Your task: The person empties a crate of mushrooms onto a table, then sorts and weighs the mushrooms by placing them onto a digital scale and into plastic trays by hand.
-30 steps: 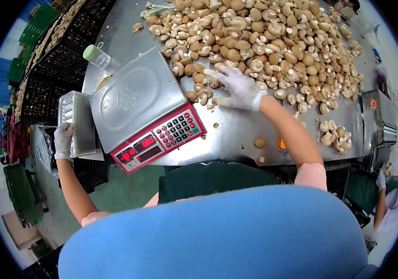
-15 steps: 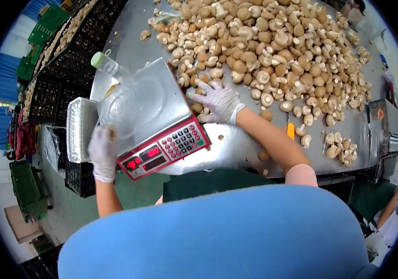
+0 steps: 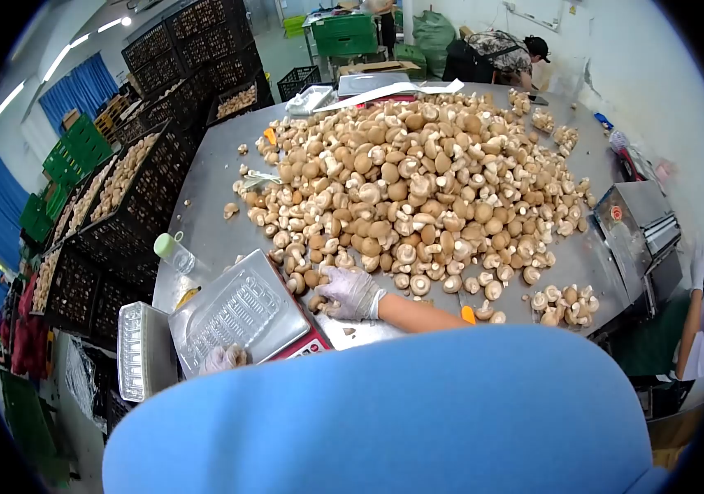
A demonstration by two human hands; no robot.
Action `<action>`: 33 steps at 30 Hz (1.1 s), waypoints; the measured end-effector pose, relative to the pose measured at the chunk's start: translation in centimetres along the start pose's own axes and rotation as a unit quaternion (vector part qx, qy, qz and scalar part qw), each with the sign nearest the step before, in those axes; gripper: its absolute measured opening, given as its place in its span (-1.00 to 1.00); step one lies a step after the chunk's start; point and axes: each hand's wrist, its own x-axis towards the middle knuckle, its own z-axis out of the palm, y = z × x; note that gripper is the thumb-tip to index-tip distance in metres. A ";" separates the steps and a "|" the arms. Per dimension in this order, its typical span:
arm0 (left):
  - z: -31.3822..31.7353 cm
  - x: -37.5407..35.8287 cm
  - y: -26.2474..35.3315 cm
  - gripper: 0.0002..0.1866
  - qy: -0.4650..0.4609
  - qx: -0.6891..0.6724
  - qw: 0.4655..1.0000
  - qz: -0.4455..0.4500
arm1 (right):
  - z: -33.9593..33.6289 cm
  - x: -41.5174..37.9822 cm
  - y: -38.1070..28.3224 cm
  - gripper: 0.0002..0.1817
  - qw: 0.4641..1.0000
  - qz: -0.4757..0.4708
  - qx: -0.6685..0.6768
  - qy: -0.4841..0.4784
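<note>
My right hand (image 3: 350, 294), in a thin whitish glove, is at the left edge of a big pile of brown-capped mushrooms (image 3: 418, 181). Its fingers curl over mushrooms (image 3: 316, 303) beside the scale. A clear ribbed plastic tray (image 3: 245, 311) rests on the metal plate of a red digital scale (image 3: 309, 342). By the tray's near edge is my left hand (image 3: 224, 359), gloved and partly cut off by the blue surface in front of me. Its fingers look curled; what they hold, if anything, is hidden.
A stack of clear trays (image 3: 144, 350) stands left of the scale, near a green-capped bottle (image 3: 175, 253). An orange-handled tool (image 3: 468, 314) and a filled tray of mushrooms (image 3: 564, 305) lie to the right. Black crates (image 3: 134, 206) line the left; a person (image 3: 496, 58) bends at the far side.
My view has tilted up, showing more of the room. My right hand's fingers, spread before, have drawn in around mushrooms. My left hand has moved from beside the scale to the tray's near edge.
</note>
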 end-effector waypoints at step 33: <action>1.5 6.1 -3.4 -0.80 0.007 0.009 0.999 0.050 | -7.4 3.8 -3.7 -0.60 0.975 0.221 0.006 -0.006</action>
